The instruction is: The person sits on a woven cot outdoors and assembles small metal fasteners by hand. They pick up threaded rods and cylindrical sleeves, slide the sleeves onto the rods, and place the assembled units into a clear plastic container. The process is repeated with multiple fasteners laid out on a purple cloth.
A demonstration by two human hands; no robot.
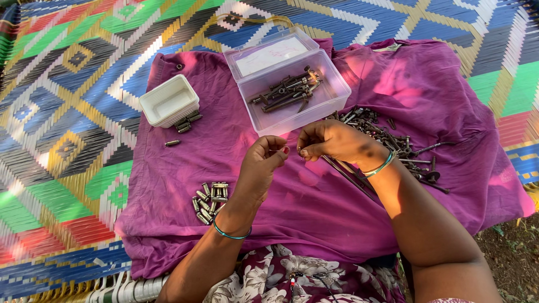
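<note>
My left hand [263, 165] and my right hand [331, 141] meet over a purple cloth [314, 207], fingertips pinched close together on something small that I cannot make out. Just behind them stands a clear plastic box [325, 101] with its lid open and several dark bolts inside. A heap of bolts and long screws [393, 143] lies under and right of my right hand. Near my left forearm sits a cluster of short metal sleeves [209, 202].
A small white tray [168, 101] stands at the cloth's left, with a few short metal pieces [187, 122] beside it and one loose [172, 143]. The cloth lies on a colourful woven mat [67, 112]. Bare soil [514, 258] shows at the lower right.
</note>
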